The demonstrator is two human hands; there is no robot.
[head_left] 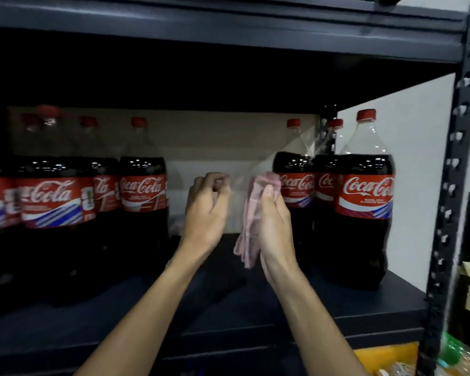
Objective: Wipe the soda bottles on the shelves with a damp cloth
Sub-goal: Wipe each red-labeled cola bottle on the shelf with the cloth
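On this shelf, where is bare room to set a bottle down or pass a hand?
Bare shelf board lies in the middle gap, between the left bottle row and the right bottle trio, where the left hand and right hand with the cloth now are. The left side is crowded, bottles shoulder to shoulder.

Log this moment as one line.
left hand: curled, contents unclear | right hand: holds cloth | bottles: upright on shelf
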